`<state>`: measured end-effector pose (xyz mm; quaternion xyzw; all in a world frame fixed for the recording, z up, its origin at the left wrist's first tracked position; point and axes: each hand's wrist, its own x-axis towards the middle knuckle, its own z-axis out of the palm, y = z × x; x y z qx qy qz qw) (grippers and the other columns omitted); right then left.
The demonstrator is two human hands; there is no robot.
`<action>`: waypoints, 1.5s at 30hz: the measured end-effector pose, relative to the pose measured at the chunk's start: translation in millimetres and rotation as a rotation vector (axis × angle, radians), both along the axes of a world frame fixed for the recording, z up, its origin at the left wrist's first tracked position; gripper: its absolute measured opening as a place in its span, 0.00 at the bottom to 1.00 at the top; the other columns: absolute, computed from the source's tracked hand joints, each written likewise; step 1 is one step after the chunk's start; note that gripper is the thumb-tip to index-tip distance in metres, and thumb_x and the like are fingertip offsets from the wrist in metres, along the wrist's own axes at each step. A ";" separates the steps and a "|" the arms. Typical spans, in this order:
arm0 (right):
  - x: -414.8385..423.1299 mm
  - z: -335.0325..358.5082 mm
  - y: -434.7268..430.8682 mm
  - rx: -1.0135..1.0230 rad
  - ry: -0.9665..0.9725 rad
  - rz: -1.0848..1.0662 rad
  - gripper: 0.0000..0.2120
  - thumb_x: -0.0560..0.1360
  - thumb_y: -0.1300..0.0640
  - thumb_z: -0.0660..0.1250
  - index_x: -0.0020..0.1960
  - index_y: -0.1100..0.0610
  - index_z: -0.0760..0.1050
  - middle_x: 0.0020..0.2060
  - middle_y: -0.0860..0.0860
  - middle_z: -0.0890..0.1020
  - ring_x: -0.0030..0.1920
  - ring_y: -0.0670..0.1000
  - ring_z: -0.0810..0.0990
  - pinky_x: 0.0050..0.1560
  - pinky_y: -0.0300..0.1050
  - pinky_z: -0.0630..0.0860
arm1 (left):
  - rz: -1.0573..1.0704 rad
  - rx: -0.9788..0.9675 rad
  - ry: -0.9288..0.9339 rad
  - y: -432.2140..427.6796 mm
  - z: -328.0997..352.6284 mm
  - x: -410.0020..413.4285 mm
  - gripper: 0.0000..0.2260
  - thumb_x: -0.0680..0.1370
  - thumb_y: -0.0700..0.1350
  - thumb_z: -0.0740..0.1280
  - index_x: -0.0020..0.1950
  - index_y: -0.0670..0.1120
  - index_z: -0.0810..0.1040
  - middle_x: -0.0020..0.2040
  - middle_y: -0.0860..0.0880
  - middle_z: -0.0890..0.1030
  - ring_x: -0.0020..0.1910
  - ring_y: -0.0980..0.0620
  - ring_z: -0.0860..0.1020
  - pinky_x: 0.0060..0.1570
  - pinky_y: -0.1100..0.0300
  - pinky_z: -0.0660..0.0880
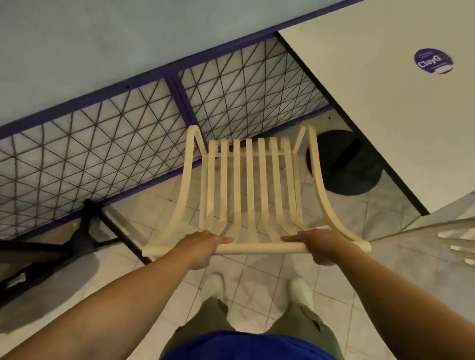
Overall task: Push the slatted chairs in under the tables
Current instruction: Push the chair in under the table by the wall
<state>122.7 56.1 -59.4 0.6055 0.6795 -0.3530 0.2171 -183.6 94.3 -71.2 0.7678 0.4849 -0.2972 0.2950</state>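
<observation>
The white table (374, 77) is on the right. The slatted chair (252, 186) stands beside it on the tiles, not yet under it. The left hand (202, 246) and the right hand (321, 247) both grip its top rail. I think the chair must next be turned toward the table and slid in.

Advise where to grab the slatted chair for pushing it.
Grip the top rail of the slatted chair from behind, one hand near each end, as the left hand and right hand do. It is a round horizontal bar nearest the person; the slats are thin and curve away.
</observation>
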 end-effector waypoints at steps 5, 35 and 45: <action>-24.2 -6.2 -7.9 -0.035 0.026 -0.083 0.39 0.78 0.65 0.65 0.76 0.31 0.58 0.64 0.49 0.75 0.58 0.51 0.77 0.61 0.50 0.75 | -0.071 0.002 0.012 14.3 0.4 -20.0 0.38 0.79 0.32 0.62 0.78 0.69 0.57 0.59 0.48 0.74 0.50 0.46 0.77 0.50 0.47 0.79; -84.6 -18.8 -27.4 -0.175 0.179 -0.314 0.36 0.77 0.55 0.70 0.79 0.42 0.58 0.70 0.51 0.72 0.67 0.55 0.72 0.69 0.55 0.66 | -0.321 0.067 0.020 64.8 2.9 -52.7 0.36 0.80 0.34 0.63 0.77 0.70 0.60 0.59 0.49 0.76 0.46 0.49 0.73 0.45 0.54 0.71; -97.5 -13.8 -23.7 -0.192 0.106 -0.311 0.41 0.77 0.66 0.64 0.80 0.38 0.52 0.68 0.53 0.73 0.60 0.53 0.74 0.64 0.51 0.71 | -0.413 0.019 0.009 75.7 -2.3 -56.4 0.37 0.80 0.35 0.62 0.78 0.69 0.57 0.59 0.49 0.76 0.51 0.47 0.76 0.49 0.52 0.75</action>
